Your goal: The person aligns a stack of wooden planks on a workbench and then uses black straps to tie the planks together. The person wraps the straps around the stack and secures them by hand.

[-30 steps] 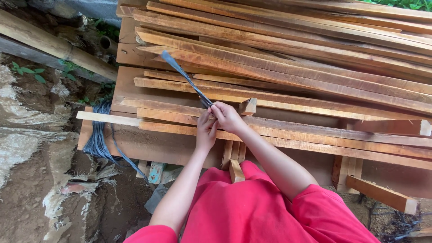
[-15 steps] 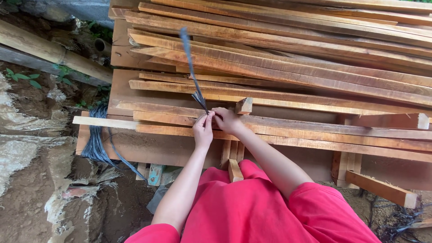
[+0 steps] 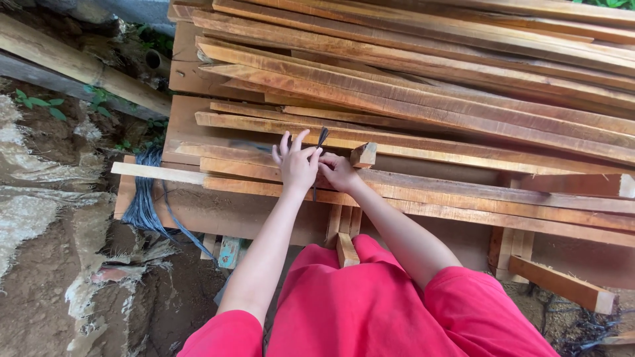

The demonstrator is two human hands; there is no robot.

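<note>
A stack of long wooden slats [image 3: 423, 112] is spread across the view, and a dark bundle of strips [image 3: 140, 205] is hung over its left end. Above the slats, a thin dark strip [image 3: 321, 140] is pinched upright between the left hand [image 3: 296, 166], fingers fanned, and the right hand [image 3: 339, 173], whose grip seems closed on the strip's lower part.

Orange-brown planks [image 3: 423, 99], dk grey strand [image 3: 321, 139], red clothes [image 3: 370, 304].
</note>
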